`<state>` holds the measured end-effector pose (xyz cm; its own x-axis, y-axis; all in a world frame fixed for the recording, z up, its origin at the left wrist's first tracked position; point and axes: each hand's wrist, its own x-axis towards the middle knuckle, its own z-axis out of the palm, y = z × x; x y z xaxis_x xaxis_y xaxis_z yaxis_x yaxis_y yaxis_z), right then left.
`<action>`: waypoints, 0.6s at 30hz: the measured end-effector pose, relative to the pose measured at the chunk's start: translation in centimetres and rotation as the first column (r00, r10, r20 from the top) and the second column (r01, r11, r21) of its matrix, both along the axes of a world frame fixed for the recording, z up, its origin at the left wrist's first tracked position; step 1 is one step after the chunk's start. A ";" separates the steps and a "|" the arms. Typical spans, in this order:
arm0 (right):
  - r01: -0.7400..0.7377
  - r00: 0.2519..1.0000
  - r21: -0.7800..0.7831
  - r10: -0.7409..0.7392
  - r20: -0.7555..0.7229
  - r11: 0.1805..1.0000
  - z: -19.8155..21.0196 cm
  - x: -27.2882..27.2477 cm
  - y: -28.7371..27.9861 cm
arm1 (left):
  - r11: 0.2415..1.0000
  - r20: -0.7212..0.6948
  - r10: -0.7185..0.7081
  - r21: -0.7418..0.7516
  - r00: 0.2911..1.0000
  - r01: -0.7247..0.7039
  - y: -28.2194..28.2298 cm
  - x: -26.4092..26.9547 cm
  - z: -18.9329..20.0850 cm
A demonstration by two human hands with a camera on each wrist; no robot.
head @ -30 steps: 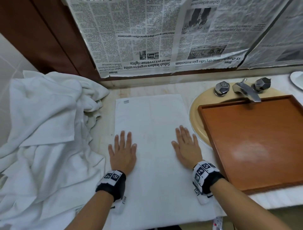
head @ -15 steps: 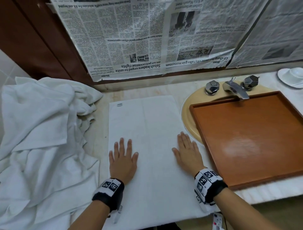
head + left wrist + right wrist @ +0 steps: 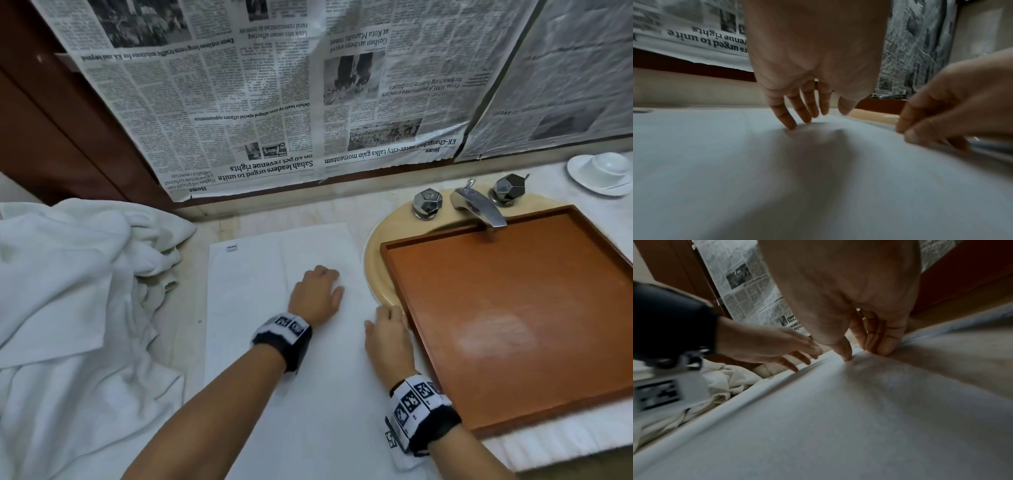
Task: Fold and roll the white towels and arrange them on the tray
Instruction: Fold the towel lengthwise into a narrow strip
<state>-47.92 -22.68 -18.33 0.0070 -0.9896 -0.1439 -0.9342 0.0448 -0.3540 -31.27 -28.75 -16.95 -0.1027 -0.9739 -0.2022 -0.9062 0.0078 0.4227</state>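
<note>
The head camera looks down from high up at the bench (image 3: 191,329). Each wrist camera sits very low, close behind its own fingers (image 3: 789,120), looking along the flat towel (image 3: 308,411) toward the newspaper (image 3: 239,102). Each wrist camera also sees the other hand's fingers (image 3: 795,363).
</note>
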 end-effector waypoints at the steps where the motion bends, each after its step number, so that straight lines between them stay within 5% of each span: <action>1: 0.020 1.000 0.005 -0.020 -0.012 1.000 0.0 0.0 0.1 | 1.000 -0.032 0.013 0.006 0.999 -0.013 -1.3 -0.8 -0.1; 4: 0.047 0.999 -0.024 -0.046 0.015 0.999 0.0 0.2 -0.1 | 0.994 -0.038 0.111 -0.010 0.993 -0.112 -4.8 -2.1 -0.6; 10: 0.047 0.998 -0.050 -0.045 0.052 0.998 -0.4 1.0 -1.0 | 0.982 0.175 0.183 0.022 0.967 -0.190 -9.7 -3.7 -0.7; 18: 0.074 0.996 0.040 -0.076 0.037 0.996 0.2 1.1 -2.2 | 0.967 0.119 0.247 0.034 0.962 -0.253 -11.6 -5.0 -0.2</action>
